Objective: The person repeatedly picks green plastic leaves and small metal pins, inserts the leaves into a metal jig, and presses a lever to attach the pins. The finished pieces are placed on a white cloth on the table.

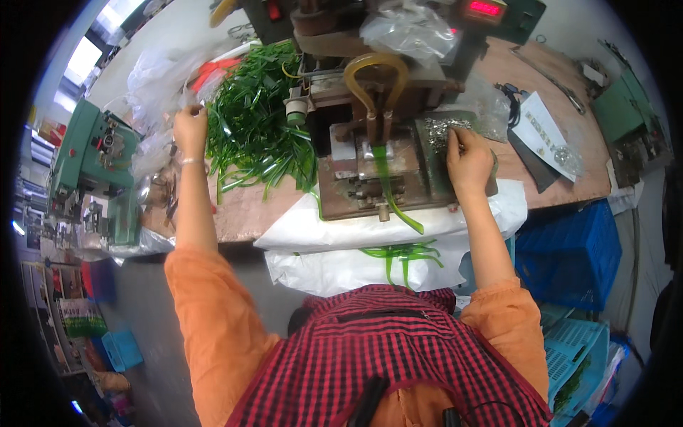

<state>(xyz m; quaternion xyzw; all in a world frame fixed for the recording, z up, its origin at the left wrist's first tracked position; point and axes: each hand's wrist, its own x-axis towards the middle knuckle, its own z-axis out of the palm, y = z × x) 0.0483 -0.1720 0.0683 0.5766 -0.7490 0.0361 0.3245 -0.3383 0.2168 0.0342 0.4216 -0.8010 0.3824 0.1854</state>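
My left hand (191, 132) is raised at the left edge of a heap of glossy green plastic strips (260, 107), beside crumpled clear plastic bags (153, 85). Its fingers are pinched together; anything between them is too small to make out. On the right, my right hand (469, 162) has its fingers curled at a pile of small silvery metal parts (442, 132) on a dark plate. What its fingertips hold is hidden. Between my hands stands a bench press machine (348, 167). One green strip (390, 192) lies in its middle, the free end hanging toward me.
White sheeting (306, 228) drapes the table's front edge, with several green strips (405, 255) lying lower on it. Paper (544, 135) and a long metal tool (551, 82) are at right. Blue crates (569, 252) stand below right. A green machine (89, 171) is at left.
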